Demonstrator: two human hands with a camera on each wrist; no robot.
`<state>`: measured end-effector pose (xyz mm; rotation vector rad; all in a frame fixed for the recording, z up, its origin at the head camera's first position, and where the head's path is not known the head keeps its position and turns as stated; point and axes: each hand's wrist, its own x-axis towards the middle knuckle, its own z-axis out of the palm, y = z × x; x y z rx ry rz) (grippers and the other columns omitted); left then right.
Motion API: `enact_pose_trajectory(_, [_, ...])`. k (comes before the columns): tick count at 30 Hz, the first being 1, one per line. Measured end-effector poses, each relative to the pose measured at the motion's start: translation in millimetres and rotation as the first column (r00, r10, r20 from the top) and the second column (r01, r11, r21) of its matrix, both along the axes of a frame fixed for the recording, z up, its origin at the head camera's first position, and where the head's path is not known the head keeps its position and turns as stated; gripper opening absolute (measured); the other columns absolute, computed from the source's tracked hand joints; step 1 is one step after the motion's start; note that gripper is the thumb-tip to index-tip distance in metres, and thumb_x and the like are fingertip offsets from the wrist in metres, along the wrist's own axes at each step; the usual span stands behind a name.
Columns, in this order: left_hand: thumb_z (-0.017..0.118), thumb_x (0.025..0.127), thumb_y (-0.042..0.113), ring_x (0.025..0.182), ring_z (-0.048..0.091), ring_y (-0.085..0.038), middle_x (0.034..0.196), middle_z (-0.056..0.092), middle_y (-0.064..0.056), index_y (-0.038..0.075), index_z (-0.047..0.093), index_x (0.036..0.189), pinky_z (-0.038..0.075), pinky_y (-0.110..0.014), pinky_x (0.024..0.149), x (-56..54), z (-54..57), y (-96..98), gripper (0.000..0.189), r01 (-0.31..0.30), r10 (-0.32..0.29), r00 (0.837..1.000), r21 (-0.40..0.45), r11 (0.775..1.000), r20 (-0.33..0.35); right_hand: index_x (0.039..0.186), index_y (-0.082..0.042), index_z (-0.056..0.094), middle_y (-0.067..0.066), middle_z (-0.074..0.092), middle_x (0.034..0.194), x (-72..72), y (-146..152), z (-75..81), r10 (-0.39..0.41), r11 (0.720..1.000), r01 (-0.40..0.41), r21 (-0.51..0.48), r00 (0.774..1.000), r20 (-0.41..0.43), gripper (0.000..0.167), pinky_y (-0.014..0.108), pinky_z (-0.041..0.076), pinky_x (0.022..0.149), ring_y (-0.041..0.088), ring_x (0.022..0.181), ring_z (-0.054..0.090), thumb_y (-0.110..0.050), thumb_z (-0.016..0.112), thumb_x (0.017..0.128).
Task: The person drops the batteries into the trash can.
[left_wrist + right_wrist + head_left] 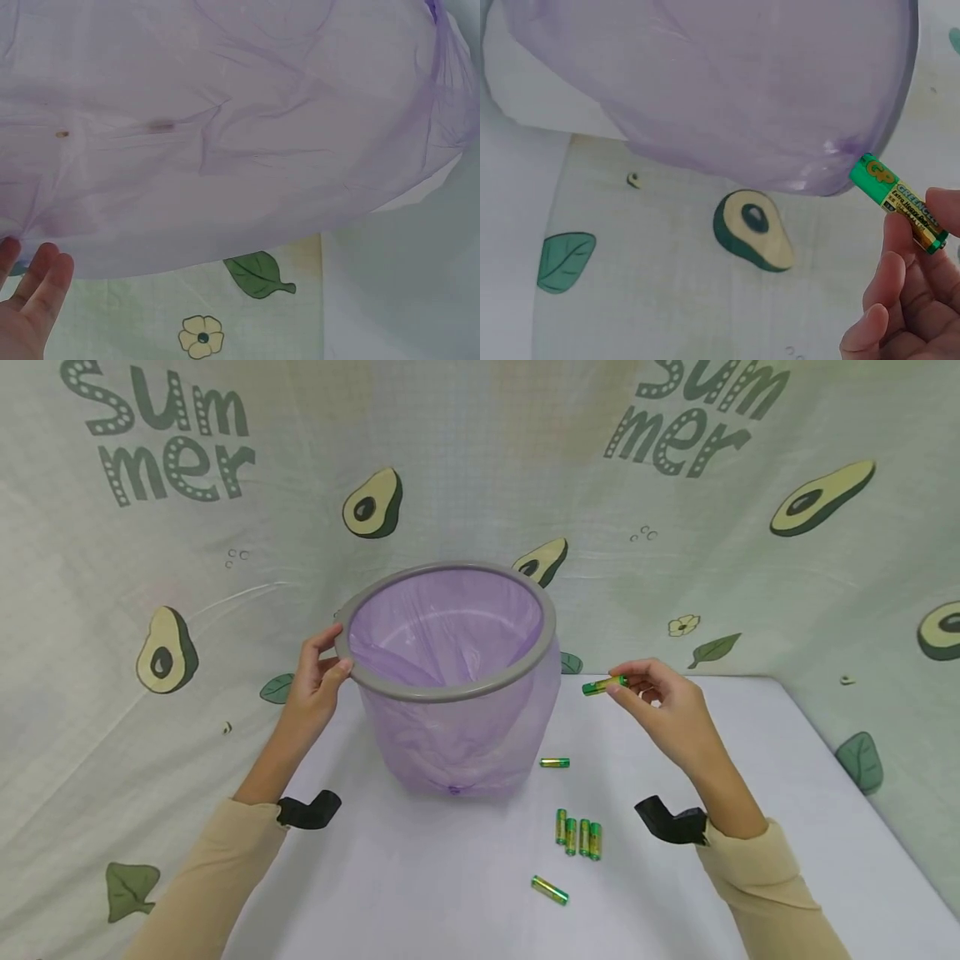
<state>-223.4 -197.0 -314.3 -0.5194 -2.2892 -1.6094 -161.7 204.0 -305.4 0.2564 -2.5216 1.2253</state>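
Bin (446, 695) with a grey rim and a thin purple bag (480, 743), standing on the white tabletop (315, 893) between my hands. At the rim's 9 o'clock, my left hand (318, 681) holds on, its fingers (322, 639) bent against the outside. At 3 o'clock from the bin, my right hand (667, 710) pinches one green-and-gold battery (597, 686) between its fingers (645, 667), raised above the tabletop and apart from the bin; in the right wrist view its lettered green end points between 10 and 11 o'clock. Six others lie on the tabletop: a single battery (555, 762) at 4 o'clock, crosswise near the bin's foot; a row of four batteries (584, 837) between 4 and 5 o'clock, side by side; and a slanted battery (550, 890) at 5 o'clock, nearest me, its ends towards 10 and 4. At 12 o'clock, behind the bin, hangs a pale cloth (480, 485) printed with avocados (375, 502). I wear beige sleeves (780, 893).
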Motion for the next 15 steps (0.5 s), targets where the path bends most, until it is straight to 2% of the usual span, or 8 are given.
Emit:
enact_pose_trajectory(4, [0.042, 0.097, 0.008, 0.106, 0.043, -0.005, 0.136, 0.03, -0.013, 0.002, 0.027, 0.142, 0.038, -0.009, 0.087, 0.3, 0.2, -0.1, 0.048, 0.0, 0.0, 1.0, -0.009, 1.0, 0.004, 0.109, -0.006, 0.061, -0.002, 0.058, 0.091, -3.7, -3.5, 16.8, 0.016, 1.0, -0.016, -0.011, 1.0, -0.022, 0.027, 0.016, 0.04, 0.064, 0.008, 0.077, 0.049, -0.026, 0.059, 0.091])
enact_pose_trajectory(9, [0.042, 0.097, 0.008, 0.106, 0.043, -0.004, 0.135, 0.03, -0.011, 0.003, 0.027, 0.143, 0.037, -0.01, 0.088, 0.8, 0.0, -0.1, 0.048, -0.003, 0.004, 1.0, -0.005, 1.0, 0.006, 0.108, -0.005, 0.061, -0.006, 0.058, 0.089, -9.3, -12.4, 37.7, 0.046, 0.997, -0.05, -0.053, 0.996, -0.07, 0.027, 0.017, 0.039, 0.065, 0.01, 0.079, 0.049, -0.025, 0.06, 0.09])
enact_pose_trajectory(15, [0.042, 0.096, 0.008, 0.105, 0.043, -0.005, 0.134, 0.03, -0.009, 0.003, 0.027, 0.142, 0.037, -0.01, 0.087, -0.2, -0.4, 0.4, 0.048, -0.004, 0.004, 1.0, 0.0, 1.0, 0.005, 0.106, -0.004, 0.062, -0.004, 0.06, 0.09, -17.4, -29.3, 55.0, 0.068, 0.994, -0.078, -0.077, 0.989, -0.129, 0.024, 0.017, 0.04, 0.068, 0.007, 0.08, 0.051, -0.02, 0.064, 0.087])
